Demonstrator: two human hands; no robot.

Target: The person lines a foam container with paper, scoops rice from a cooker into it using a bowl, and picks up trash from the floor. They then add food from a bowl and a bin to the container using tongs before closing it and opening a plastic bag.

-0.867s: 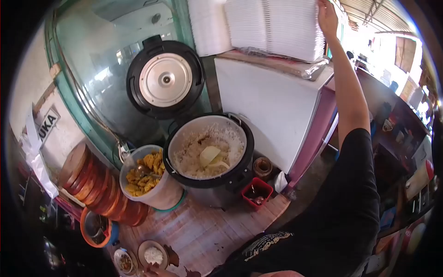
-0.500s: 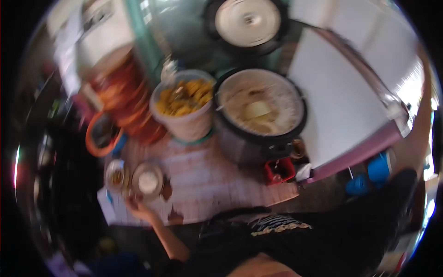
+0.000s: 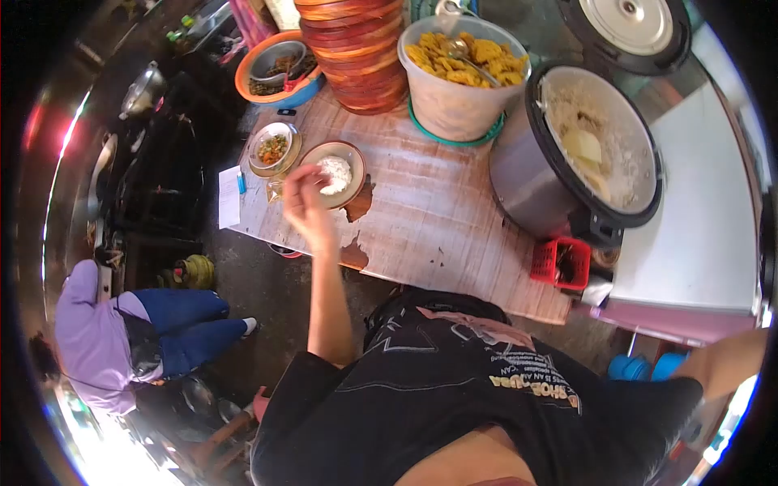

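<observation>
Left hand over rice plate — right hand out of view.
Wooden table [image 3: 454, 219] carries rice cooker [image 3: 567, 174], tub of yellow food [image 3: 462, 77], then the rice plate [image 3: 334, 174]; left hand [image 3: 306, 204] hovers at its near rim, fingers curled — grip cannot be told.

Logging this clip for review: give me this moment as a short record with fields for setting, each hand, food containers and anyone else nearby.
setting: wooden table at a food stall, seen from above
left hand: raised over the table, beside the plate of rice; grip unclear
right hand: out of view, arm stretched off to the right
containers: open rice cooker; tub of yellow fried food; small dish of mixed food; stacked brown bowls; red basket
others: a person in purple crouched lower left
</observation>
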